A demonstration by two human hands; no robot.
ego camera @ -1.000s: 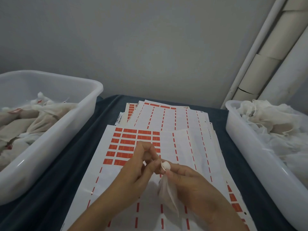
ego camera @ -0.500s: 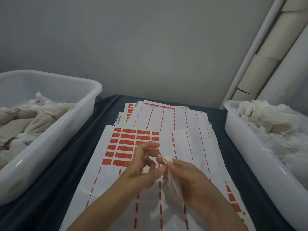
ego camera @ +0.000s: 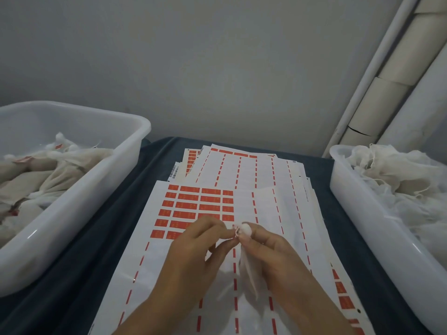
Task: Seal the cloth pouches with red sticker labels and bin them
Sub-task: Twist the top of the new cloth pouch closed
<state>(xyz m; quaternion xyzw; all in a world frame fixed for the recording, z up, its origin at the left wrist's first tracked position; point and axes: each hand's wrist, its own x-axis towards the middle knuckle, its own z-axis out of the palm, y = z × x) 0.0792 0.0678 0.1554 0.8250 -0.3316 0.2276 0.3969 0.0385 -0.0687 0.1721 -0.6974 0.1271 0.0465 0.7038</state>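
Observation:
My right hand [ego camera: 268, 252] grips the gathered neck of a white cloth pouch [ego camera: 250, 274], whose body hangs below my fingers over the sticker sheets. My left hand [ego camera: 198, 247] pinches a red sticker label [ego camera: 235, 232] against the pouch's tufted top. Beneath both hands lies a sheet of red sticker labels [ego camera: 193, 206], partly used. At the left stands a white bin [ego camera: 79, 201] with sealed pouches [ego camera: 48, 170]. At the right stands another white bin [ego camera: 358, 213] piled with loose cloth pouches [ego camera: 396, 175].
Several used sticker sheets [ego camera: 242, 168] are stacked on the dark blue cloth-covered table [ego camera: 121, 213]. A grey wall rises behind. White pipes and rolled tubes [ego camera: 387, 76] lean in the back right corner.
My left fingers have closed onto the pouch's neck with the red label, and both hands have shifted slightly right.

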